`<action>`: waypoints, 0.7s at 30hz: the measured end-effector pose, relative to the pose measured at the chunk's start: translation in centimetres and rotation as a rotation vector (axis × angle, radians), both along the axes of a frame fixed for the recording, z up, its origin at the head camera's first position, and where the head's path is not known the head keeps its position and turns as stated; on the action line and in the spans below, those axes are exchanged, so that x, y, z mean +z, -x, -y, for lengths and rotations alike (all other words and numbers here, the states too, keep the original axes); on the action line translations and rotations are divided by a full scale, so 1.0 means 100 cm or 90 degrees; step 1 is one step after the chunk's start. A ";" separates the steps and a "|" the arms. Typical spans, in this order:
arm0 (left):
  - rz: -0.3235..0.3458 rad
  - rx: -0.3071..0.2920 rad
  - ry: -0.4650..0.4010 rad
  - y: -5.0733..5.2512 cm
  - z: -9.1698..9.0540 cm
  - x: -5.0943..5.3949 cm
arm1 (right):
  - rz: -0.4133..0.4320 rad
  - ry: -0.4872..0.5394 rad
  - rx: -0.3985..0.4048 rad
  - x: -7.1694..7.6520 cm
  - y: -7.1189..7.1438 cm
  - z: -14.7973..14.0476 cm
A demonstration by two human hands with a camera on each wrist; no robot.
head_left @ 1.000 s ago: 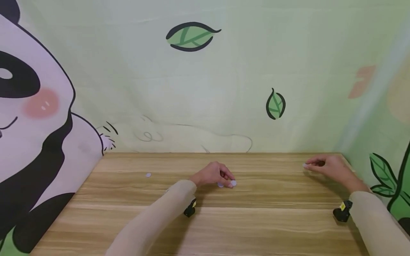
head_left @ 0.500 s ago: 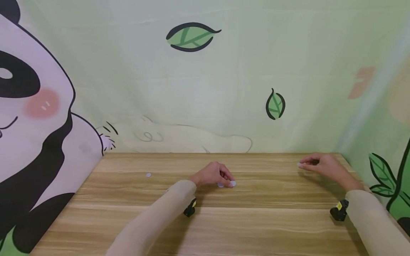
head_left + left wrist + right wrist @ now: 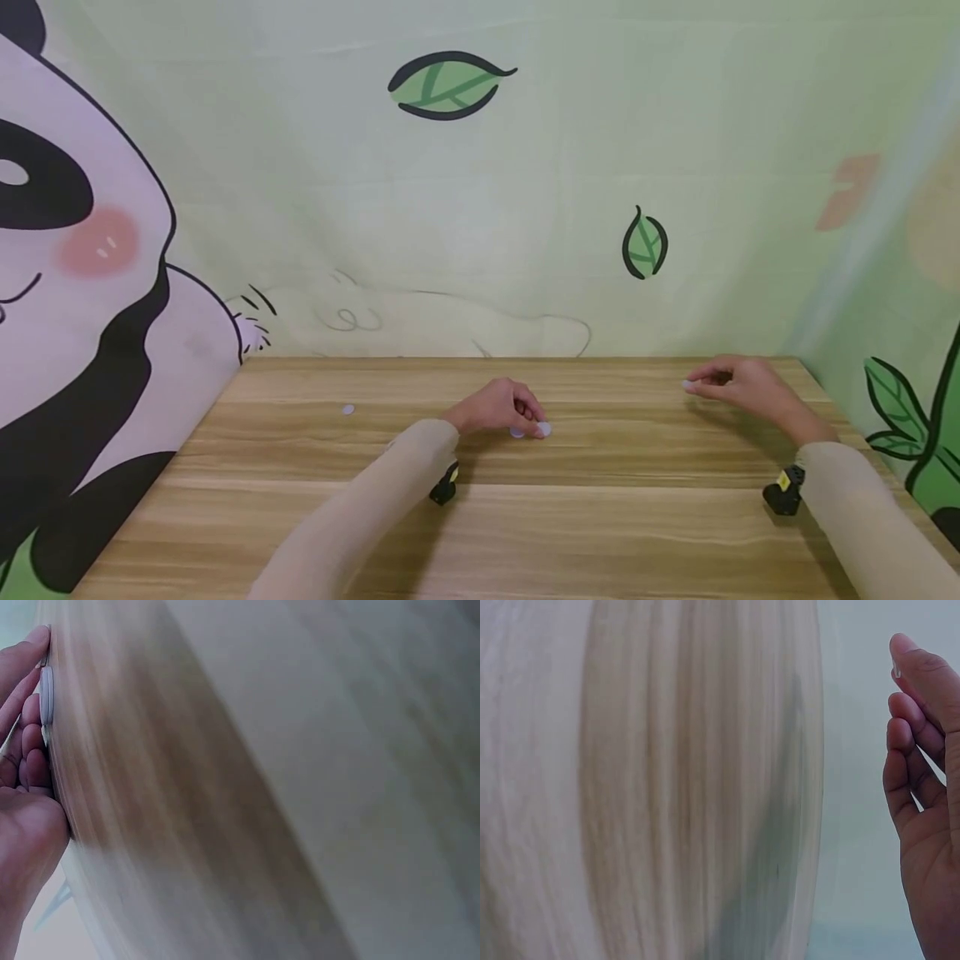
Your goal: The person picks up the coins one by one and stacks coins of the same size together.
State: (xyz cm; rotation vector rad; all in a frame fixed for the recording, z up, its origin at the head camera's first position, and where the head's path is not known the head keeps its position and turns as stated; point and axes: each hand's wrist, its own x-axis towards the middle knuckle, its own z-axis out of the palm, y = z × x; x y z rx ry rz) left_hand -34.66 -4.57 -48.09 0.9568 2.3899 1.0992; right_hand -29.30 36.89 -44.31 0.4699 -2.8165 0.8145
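Note:
My left hand [image 3: 498,407] rests low over the middle of the table, thumb and forefinger at the edge of a small white disc [image 3: 544,429]. Under that hand lies a second white disc [image 3: 517,432], partly covered. The left wrist view shows this disc [image 3: 47,696] edge-on beside the curled fingers, looking thick or doubled. Further right, my right hand [image 3: 746,392] pinches another white disc [image 3: 687,384] between thumb and forefinger, held above the table. In the right wrist view only a thin sliver of that disc [image 3: 896,671] shows at the fingertips.
One more white disc [image 3: 348,409] lies alone on the left of the wooden table [image 3: 600,533]. Behind the table's back edge hangs a pale green printed backdrop [image 3: 525,208] with a panda and leaves. Black wrist cameras [image 3: 784,492] sit under both sleeves.
My right hand has moved left with its pinched disc, staying above the table. The left hand and the lone disc on the left have stayed practically still.

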 end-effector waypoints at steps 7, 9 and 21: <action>0.009 0.006 -0.003 -0.002 0.000 0.001 | -0.002 0.019 0.007 -0.002 0.002 0.003; 0.005 0.006 0.000 -0.002 0.000 0.002 | -0.012 0.022 0.010 -0.002 0.002 0.003; 0.030 0.012 -0.007 -0.003 0.001 0.002 | -0.015 0.026 0.024 -0.002 0.000 0.012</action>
